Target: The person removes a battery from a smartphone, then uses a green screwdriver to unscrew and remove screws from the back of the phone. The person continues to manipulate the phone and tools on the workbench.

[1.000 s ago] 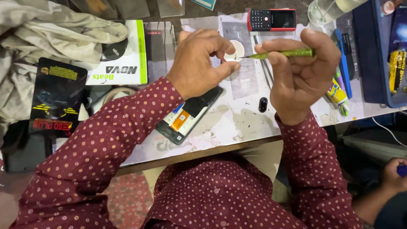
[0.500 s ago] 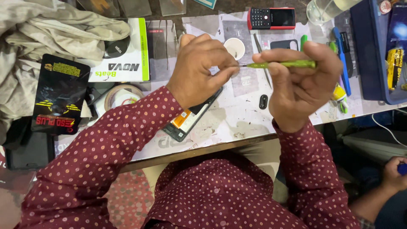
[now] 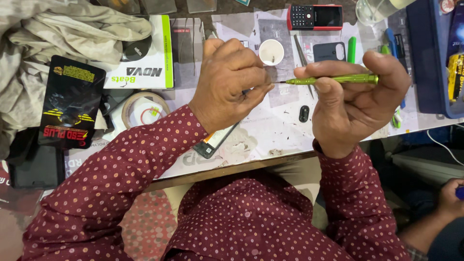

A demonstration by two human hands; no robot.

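Head view: right hand (image 3: 355, 104) pinches a green screwdriver (image 3: 333, 79) level between thumb and fingers, tip aimed at the left fingertips. Left hand (image 3: 229, 84) is curled shut, fingertips pressed together at that tip; what they grip is hidden. An opened phone (image 3: 212, 142) lies on the table (image 3: 270, 130) under the left wrist, a white cup (image 3: 271, 51) just beyond the left knuckles.

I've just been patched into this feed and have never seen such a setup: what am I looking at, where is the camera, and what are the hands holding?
There is no machine: a person in a dotted maroon shirt works bare-handed. The single camera sits on their head, looking down. The right hand holds a green screwdriver, tip pointing at the left hand's pinched fingertips; what they pinch is too small to see. On the worktable lie an opened phone, a red keypad phone, a small white cup, tweezers and a tape roll. Another person's hand shows at lower right.
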